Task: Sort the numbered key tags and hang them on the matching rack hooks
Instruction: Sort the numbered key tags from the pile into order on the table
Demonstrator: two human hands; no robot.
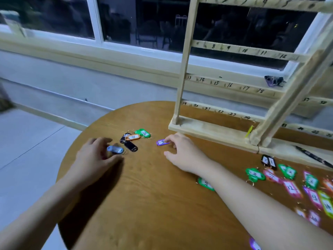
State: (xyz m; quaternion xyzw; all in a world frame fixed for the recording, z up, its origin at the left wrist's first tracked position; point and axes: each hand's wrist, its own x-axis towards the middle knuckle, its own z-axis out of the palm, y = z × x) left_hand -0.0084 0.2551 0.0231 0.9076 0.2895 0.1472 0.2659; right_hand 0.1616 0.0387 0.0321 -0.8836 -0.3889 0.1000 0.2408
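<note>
A wooden rack [182, 74] with numbered rungs stands on the round wooden table [153, 204], right of centre. My left hand [95, 157] holds a blue-grey key tag [115, 149] between thumb and fingers. My right hand [182, 152] pinches a purple tag [161, 142] lying on the table with its fingertips. Between my hands lies a small pile: an orange tag [133, 137], a green tag [143, 132] and black tags [131, 146]. Several green, pink and black tags [292, 186] lie spread at the right.
Another green tag [205, 184] peeks out from under my right forearm. A dark pen-like object [313, 156] lies on the rack's base. A window and a wall ledge run behind the table. The floor lies beyond the table's left edge.
</note>
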